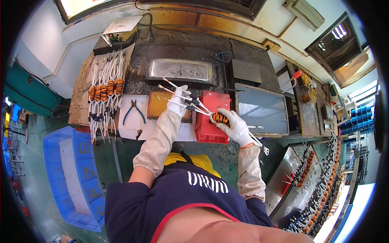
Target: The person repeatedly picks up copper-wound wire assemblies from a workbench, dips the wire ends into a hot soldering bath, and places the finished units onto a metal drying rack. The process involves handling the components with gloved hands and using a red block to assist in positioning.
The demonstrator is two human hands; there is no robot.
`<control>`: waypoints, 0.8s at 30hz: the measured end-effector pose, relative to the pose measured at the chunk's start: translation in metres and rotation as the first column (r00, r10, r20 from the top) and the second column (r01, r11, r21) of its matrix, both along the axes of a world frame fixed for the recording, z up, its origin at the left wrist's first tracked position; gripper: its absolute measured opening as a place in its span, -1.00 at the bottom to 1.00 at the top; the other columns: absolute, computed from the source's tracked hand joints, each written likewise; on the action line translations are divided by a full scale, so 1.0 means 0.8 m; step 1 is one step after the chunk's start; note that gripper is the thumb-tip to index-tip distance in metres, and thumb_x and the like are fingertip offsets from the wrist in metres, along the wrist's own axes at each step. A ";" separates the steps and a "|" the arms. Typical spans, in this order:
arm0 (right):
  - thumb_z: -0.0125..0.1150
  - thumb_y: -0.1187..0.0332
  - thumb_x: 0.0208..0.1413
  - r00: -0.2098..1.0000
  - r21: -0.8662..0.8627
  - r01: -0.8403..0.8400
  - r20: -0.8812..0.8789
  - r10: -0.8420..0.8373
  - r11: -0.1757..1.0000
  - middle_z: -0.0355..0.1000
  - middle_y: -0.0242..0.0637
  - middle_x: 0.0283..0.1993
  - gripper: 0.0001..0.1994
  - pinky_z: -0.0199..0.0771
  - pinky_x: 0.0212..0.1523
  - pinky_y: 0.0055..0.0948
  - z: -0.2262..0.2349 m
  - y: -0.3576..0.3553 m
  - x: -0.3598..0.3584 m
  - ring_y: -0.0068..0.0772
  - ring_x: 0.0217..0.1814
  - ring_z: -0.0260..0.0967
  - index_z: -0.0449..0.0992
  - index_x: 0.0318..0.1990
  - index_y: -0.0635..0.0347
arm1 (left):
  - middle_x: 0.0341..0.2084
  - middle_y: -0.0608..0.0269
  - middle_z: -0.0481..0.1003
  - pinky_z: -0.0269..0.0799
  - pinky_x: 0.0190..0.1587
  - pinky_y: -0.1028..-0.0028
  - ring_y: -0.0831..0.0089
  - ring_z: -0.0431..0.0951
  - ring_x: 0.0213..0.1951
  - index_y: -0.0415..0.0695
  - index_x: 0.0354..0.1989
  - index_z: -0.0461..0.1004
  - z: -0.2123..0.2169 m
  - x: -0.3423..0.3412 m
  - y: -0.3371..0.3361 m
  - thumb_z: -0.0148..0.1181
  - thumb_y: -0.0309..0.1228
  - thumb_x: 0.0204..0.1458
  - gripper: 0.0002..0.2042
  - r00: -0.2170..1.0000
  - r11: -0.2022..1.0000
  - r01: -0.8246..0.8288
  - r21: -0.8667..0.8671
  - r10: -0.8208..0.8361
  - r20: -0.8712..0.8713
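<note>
Over a red plastic box [210, 131], both my gloved hands hold one copper-wound ring coil [221, 118] with white leads. My right hand [237, 128] is closed round the coil's winding, thumb and fingers on either side. More white leads with metal lugs stick out below that hand. My left hand [177, 102] grips the white leads [198, 106] near their black sleeves, and their bare copper ends point up and left. Pliers [134, 112] with dark handles lie left of my left hand on a white sheet. Behind is a metal trough [180, 70] with a silvery surface.
Several similar coils [104, 92] lie in a row on a board at the left. A tray with a grey surface [261, 109] stands right of the red box. A blue crate [73, 178] sits lower left. Racks of coils [320, 190] stand lower right.
</note>
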State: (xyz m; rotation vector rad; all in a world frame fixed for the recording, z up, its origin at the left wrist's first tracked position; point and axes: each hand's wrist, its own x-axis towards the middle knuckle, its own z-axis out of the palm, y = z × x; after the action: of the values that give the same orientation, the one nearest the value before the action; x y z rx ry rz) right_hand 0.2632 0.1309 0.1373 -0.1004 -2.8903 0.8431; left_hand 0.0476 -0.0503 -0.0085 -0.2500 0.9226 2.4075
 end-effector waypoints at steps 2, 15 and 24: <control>0.40 0.20 0.07 1.000 0.000 0.028 -0.001 -0.028 1.000 0.47 -0.14 -0.10 -0.49 0.54 -0.10 -0.17 -0.002 -0.002 0.000 0.03 -0.05 0.51 0.44 0.20 -0.16 | -0.36 0.19 0.53 0.56 -0.36 0.34 0.38 0.52 -0.45 -0.16 -0.05 0.49 -0.005 0.007 -0.002 0.11 -0.10 0.30 -0.65 0.999 0.999 -0.042 0.019 0.042 0.009; 0.37 0.18 0.11 0.982 0.050 0.182 -0.050 -0.180 0.982 0.47 -0.07 -0.13 -0.55 0.55 -0.14 -0.13 -0.005 -0.027 -0.009 0.09 -0.10 0.50 0.45 0.17 -0.20 | -0.30 0.30 0.56 0.59 -0.20 0.45 0.53 0.53 -0.30 -0.12 -0.16 0.54 0.054 0.110 -0.087 0.00 -0.17 0.37 -0.71 0.981 0.980 0.068 -0.186 -0.100 -0.167; 0.33 0.35 0.12 0.996 0.089 0.081 0.030 -0.084 0.993 0.42 -0.07 -0.03 -0.47 0.54 -0.09 -0.11 -0.008 -0.018 -0.004 0.12 -0.03 0.48 0.37 0.26 -0.18 | -0.23 0.27 0.57 0.61 -0.18 0.45 0.50 0.58 -0.27 -0.09 0.00 0.50 0.056 0.107 -0.084 0.09 -0.26 0.33 -0.79 0.999 0.999 0.045 0.028 -0.044 -0.026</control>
State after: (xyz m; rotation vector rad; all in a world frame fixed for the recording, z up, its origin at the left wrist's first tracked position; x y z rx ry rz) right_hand 0.2597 0.1163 0.1311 -0.2251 -2.9261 0.7066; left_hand 0.1333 -0.1175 0.0360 -0.1868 0.8950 2.3865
